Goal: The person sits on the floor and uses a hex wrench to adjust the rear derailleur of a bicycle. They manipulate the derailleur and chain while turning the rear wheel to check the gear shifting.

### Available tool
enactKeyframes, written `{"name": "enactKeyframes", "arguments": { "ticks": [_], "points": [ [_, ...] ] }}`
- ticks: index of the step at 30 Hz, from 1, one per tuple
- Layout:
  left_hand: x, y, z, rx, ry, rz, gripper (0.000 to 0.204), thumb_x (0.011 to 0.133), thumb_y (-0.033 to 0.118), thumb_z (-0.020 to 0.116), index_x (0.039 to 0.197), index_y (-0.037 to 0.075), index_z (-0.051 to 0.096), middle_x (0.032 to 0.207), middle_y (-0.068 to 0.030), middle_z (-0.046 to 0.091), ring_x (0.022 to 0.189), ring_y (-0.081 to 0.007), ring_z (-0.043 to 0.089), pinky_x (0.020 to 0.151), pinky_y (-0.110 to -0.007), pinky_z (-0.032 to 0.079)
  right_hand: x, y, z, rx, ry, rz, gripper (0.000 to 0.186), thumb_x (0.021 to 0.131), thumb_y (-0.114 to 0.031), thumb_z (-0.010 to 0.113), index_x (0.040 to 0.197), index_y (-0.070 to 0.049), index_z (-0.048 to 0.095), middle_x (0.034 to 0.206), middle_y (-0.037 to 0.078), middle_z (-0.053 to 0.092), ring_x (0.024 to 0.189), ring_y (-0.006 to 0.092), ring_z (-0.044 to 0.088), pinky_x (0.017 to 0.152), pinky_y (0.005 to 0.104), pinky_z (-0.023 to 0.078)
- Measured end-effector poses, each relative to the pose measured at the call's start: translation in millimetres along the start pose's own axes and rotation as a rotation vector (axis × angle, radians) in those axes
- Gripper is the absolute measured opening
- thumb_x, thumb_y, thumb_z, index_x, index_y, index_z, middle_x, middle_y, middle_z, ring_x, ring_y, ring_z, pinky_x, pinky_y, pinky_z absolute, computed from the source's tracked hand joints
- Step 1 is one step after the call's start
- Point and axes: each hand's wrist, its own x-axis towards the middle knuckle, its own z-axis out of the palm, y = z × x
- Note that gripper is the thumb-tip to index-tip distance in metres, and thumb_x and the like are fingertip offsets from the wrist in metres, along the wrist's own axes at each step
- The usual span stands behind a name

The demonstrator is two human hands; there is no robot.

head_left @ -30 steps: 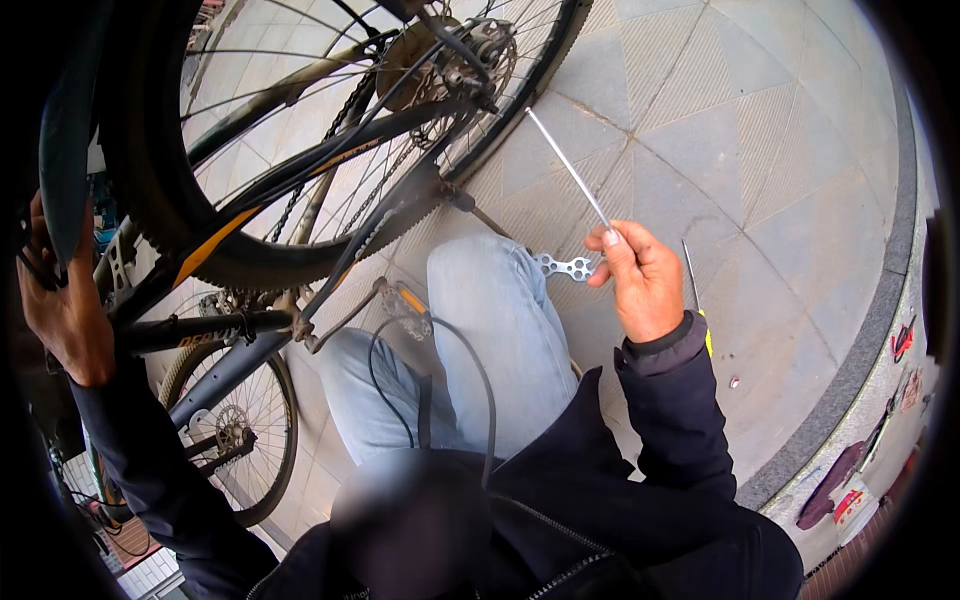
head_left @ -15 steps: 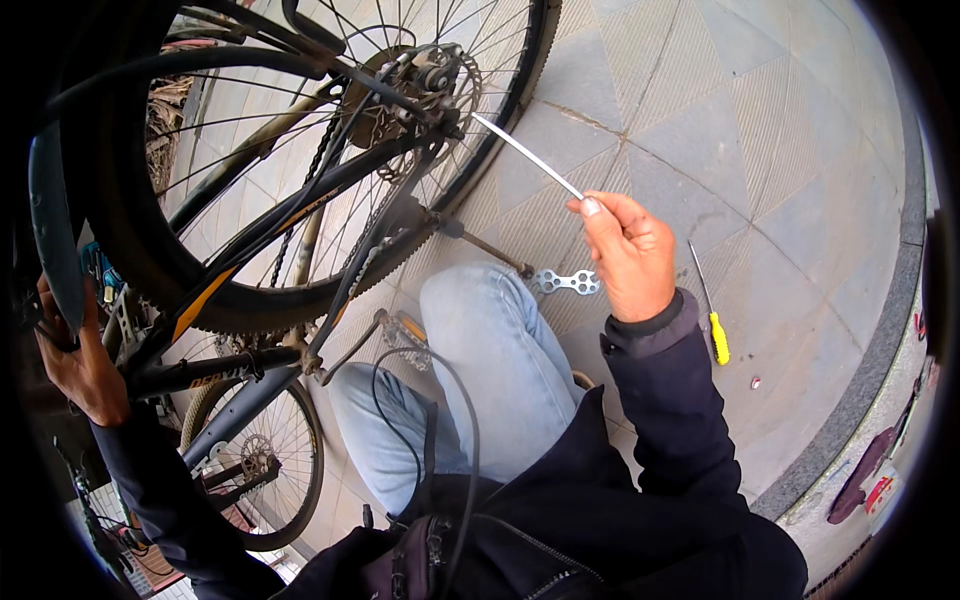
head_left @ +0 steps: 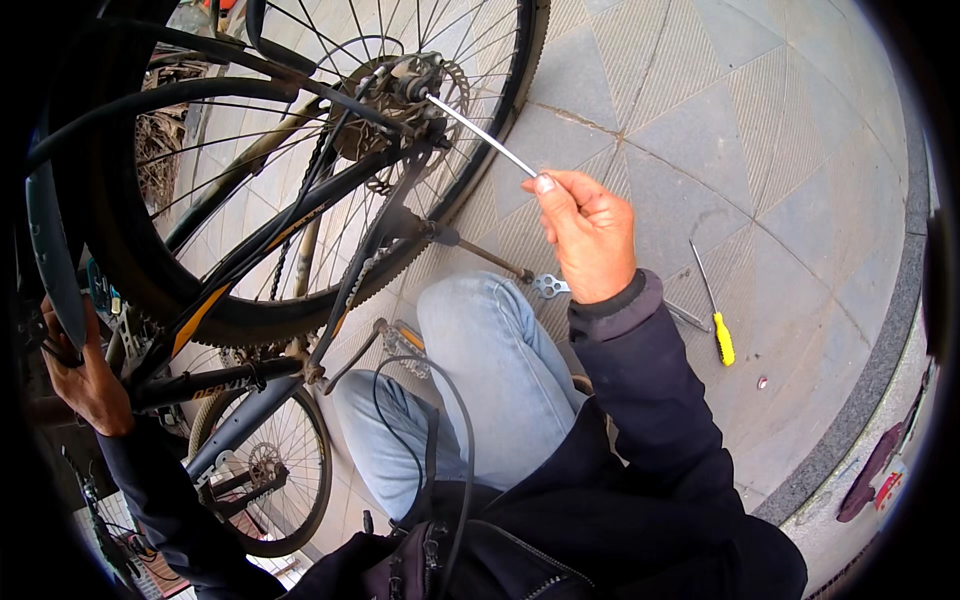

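At the left edge, left hand [head_left: 88,388]: fingers curled against dark bicycle parts; cannot tell whether it grips.
Wheel [head_left: 262,326]: right of it, brake parts [head_left: 412,86] around the hub.
Metal rod [head_left: 482,134]: slanting, far tip at the brake parts.
Holed spanner [head_left: 549,286]: on paving [head_left: 680,180], partly hidden.
Right hand [head_left: 592,238]: nearly closed, pinching the rod's near end.
Screwdriver [head_left: 724,342]: yellow-handled, lying at right.

a thin, straight silver rod [head_left: 482,136] slants leftward, its tip at a dark brake caliper [head_left: 413,87].
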Motion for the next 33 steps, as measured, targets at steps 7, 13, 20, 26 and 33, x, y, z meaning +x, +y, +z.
{"name": "enactKeyframes", "arguments": {
  "ticks": [7,13,20,26,33],
  "points": [
    [-1.8,1.7,-4.8,0.052,0.012,-0.023,0.032,0.088,0.021,0.064,0.114,0.001,0.058,0.101,-0.0071,0.06,0.095,-0.0178,0.055,0.088,-0.031,0.04,-3.4,-4.8,5.9,0.098,0.022,0.128,0.021,0.093,-0.017,0.058,0.093,0.002,0.066,0.063,-0.004,0.051,0.056,0.0038,0.045,0.05,0.0207,0.038],
    [-0.1,7.7,-0.4,0.04,0.026,0.014,0.029,0.09,0.019,0.06,0.114,0.001,0.058,0.1,-0.0041,0.058,0.094,-0.0145,0.053,0.086,-0.029,0.039,-10.2,0.6,13.0,0.156,0.035,0.121,0.021,0.094,-0.017,0.057,0.095,0.002,0.066,0.062,-0.005,0.049,0.054,0.0033,0.042,0.049,0.0204,0.036],
    [-1.7,6.3,-2.5,0.057,0.041,-0.001,0.031,0.09,0.019,0.06,0.114,0.0,0.058,0.1,-0.0047,0.06,0.096,-0.0155,0.054,0.088,-0.029,0.039,-8.0,6.9,15.9,0.154,0.001,0.107,0.02,0.094,-0.017,0.058,0.097,0.002,0.066,0.061,-0.005,0.048,0.054,0.0027,0.041,0.047,0.0201,0.035],
    [-2.3,2.9,-5.2,0.047,0.002,-0.008,0.03,0.09,0.019,0.06,0.113,0.001,0.059,0.099,-0.0041,0.059,0.094,-0.0149,0.054,0.087,-0.028,0.039,1.1,-9.4,3.7,0.062,0.133,0.099,0.02,0.093,-0.017,0.058,0.096,0.001,0.067,0.061,-0.005,0.047,0.053,0.0025,0.041,0.047,0.0196,0.034],
    [-1.6,2.5,-3.0,0.029,0.018,-0.008,0.03,0.09,0.018,0.061,0.114,0.002,0.059,0.099,-0.0041,0.06,0.093,-0.0151,0.055,0.085,-0.028,0.04,13.1,-14.8,1.9,0.093,0.044,0.044,0.021,0.093,-0.017,0.058,0.096,0.002,0.067,0.062,-0.005,0.048,0.054,0.0025,0.04,0.048,0.0195,0.033]
  ]
}}
